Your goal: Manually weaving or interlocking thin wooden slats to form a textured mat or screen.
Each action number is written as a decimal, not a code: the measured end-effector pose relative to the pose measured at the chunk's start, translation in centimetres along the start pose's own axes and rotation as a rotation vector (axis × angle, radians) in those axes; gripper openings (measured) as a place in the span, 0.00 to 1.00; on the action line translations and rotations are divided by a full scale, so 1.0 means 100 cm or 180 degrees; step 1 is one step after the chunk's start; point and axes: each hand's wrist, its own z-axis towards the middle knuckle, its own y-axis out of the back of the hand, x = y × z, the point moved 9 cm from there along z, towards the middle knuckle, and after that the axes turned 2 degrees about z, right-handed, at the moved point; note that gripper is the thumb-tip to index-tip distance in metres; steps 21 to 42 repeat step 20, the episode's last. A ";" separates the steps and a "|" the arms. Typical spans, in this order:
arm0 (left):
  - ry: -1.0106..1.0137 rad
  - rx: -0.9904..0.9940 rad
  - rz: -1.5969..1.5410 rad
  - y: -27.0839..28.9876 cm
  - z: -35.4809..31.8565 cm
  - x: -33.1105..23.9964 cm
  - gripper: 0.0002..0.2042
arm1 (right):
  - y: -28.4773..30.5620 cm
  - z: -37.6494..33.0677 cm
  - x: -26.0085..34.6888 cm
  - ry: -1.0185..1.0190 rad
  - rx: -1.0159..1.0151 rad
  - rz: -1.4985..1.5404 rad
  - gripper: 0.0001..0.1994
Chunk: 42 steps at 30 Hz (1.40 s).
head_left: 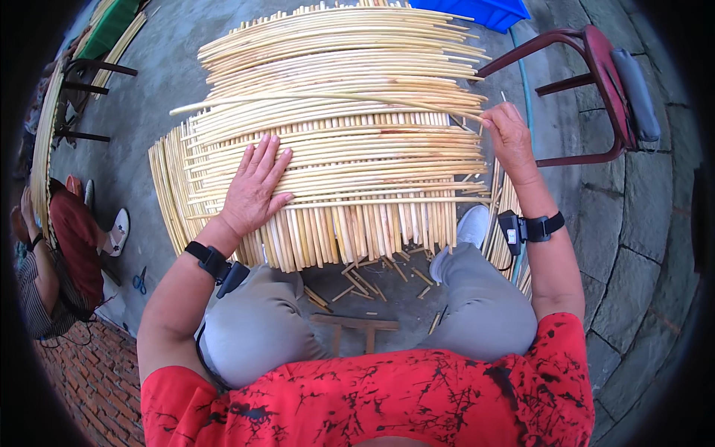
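Note:
Across my lap and in front of me lies a broad layer of pale straw-coloured sticks (pixel 335 171), running left to right over a row of shorter sticks (pixel 335 231) that point toward me. My left hand (pixel 255 186) lies flat on the left part of the upper sticks, fingers stretched. At the right edge, my right hand (pixel 510 141) pinches the end of one long thin stick (pixel 320 96). That stick runs slightly bowed across the others, its free end sticking out past them at the left.
Cut stick pieces (pixel 365 281) and a low wooden stool (pixel 354 323) are below, between my legs. A dark red chair (pixel 605 89) stands at right, near a blue crate (pixel 488 13). Scissors (pixel 140 280) lie on the floor at left, near another person (pixel 52 276) with sticks.

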 end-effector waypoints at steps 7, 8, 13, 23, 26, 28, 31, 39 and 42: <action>0.0038 0.0048 -0.0027 0.000 0.001 0.002 0.33 | 0.105 -0.207 -0.094 -0.1776 -0.0199 -0.0019 0.03; 0.0085 0.0061 -0.0024 0.001 0.001 0.003 0.33 | 0.121 -0.256 -0.105 -0.2036 -0.0289 -0.0169 0.02; 0.0219 0.0126 0.0125 -0.003 0.000 0.016 0.34 | 0.199 -0.477 -0.115 -0.3228 -0.0206 -0.1246 0.03; 0.0276 0.0060 0.0070 -0.008 0.003 0.018 0.35 | 0.254 -0.701 -0.136 -0.5008 0.0726 -0.2492 0.15; 0.0276 0.0060 0.0070 -0.008 0.003 0.018 0.35 | 0.254 -0.701 -0.136 -0.5008 0.0726 -0.2492 0.15; 0.0276 0.0060 0.0070 -0.008 0.003 0.018 0.35 | 0.254 -0.701 -0.136 -0.5008 0.0726 -0.2492 0.15; 0.0276 0.0060 0.0070 -0.008 0.003 0.018 0.35 | 0.254 -0.701 -0.136 -0.5008 0.0726 -0.2492 0.15; 0.0276 0.0060 0.0070 -0.008 0.003 0.018 0.35 | 0.254 -0.701 -0.136 -0.5008 0.0726 -0.2492 0.15; 0.0276 0.0060 0.0070 -0.008 0.003 0.018 0.35 | 0.254 -0.701 -0.136 -0.5008 0.0726 -0.2492 0.15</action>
